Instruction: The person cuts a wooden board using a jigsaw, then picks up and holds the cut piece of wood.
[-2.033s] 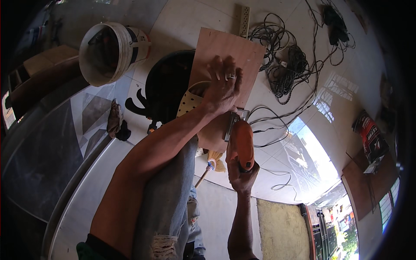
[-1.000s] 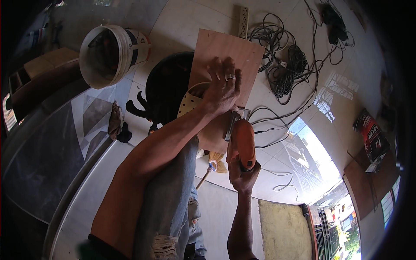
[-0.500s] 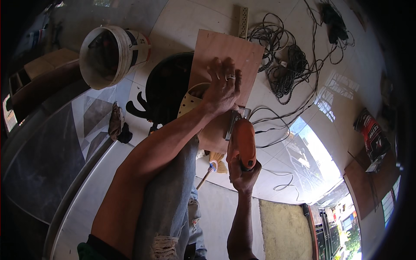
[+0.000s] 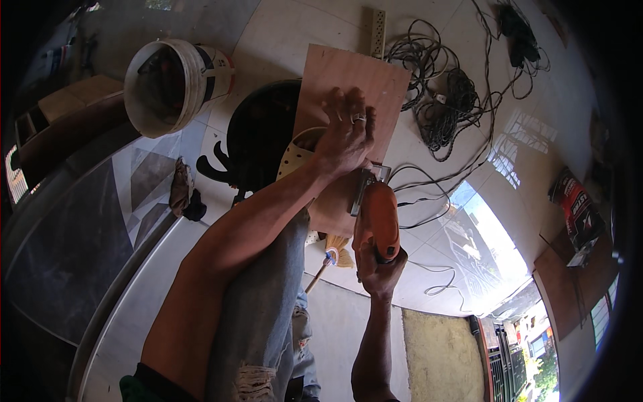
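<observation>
A thin reddish-brown wooden board (image 4: 382,87) lies slanted in front of me over a dark round object (image 4: 258,134). Spread across the board's middle, my left hand (image 4: 345,137) presses down with its fingers apart, a ring on one of them. My right hand (image 4: 380,271) is wrapped around the handle of an orange jigsaw (image 4: 383,218). The jigsaw's metal base plate rests at the board's right edge, just below my left hand; its blade is hidden. Beside my left wrist, a cream shoe with holes (image 4: 295,155) sits against the board's left side.
Tangled dark cables (image 4: 455,100) and a power strip (image 4: 378,33) lie on the tiled floor beyond the board. A white bucket (image 4: 161,90) tips at the upper left. A broom (image 4: 335,254) lies under the near end. At the far right are a red-black bag (image 4: 576,208) and brown boards (image 4: 569,288).
</observation>
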{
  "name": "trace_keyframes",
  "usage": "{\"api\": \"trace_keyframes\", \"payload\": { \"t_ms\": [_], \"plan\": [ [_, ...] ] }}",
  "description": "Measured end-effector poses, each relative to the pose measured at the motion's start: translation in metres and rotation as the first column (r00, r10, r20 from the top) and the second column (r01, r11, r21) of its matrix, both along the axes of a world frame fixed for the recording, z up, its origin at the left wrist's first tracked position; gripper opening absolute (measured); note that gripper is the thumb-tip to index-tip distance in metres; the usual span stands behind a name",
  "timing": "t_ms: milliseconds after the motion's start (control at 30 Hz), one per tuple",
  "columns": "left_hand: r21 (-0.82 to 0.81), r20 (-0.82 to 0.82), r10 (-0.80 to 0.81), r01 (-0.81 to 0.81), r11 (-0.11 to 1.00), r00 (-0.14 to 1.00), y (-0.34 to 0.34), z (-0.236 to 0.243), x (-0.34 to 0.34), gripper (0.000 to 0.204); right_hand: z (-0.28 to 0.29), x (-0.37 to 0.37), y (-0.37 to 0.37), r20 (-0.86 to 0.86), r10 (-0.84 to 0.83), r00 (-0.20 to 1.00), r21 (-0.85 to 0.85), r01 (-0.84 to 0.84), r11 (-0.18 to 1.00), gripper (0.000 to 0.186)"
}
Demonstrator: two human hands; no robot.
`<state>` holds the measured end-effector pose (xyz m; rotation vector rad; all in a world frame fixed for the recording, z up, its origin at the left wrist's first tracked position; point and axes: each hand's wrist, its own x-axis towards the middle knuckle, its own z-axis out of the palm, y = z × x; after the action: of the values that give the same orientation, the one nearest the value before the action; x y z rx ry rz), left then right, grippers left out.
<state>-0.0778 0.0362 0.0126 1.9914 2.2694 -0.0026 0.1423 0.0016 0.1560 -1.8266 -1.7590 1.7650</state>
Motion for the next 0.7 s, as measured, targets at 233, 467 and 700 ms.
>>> {"api": "trace_keyframes", "payload": {
  "t_ms": [233,467,700],
  "plan": [
    [-0.011,-0.022,-0.022,0.022,1.0,1.0,0.0015,0.0019,-0.0014,0.087,-0.0006,-0.0009,0.0013,0.009,0.03,1.0,0.031,-0.03,0.999,0.02],
    [0.025,-0.03,-0.013,0.014,1.0,0.999,0.0004,0.0009,-0.0013,0.091,0.0003,-0.0029,0.0033,0.021,0.015,1.0,0.005,-0.015,1.0,0.021],
    [0.046,-0.129,0.001,0.006,0.999,0.992,-0.001,-0.0032,0.0011,0.106,0.0021,-0.0041,0.0065,0.036,0.039,0.999,0.007,-0.039,0.999,0.022]
  ]
}}
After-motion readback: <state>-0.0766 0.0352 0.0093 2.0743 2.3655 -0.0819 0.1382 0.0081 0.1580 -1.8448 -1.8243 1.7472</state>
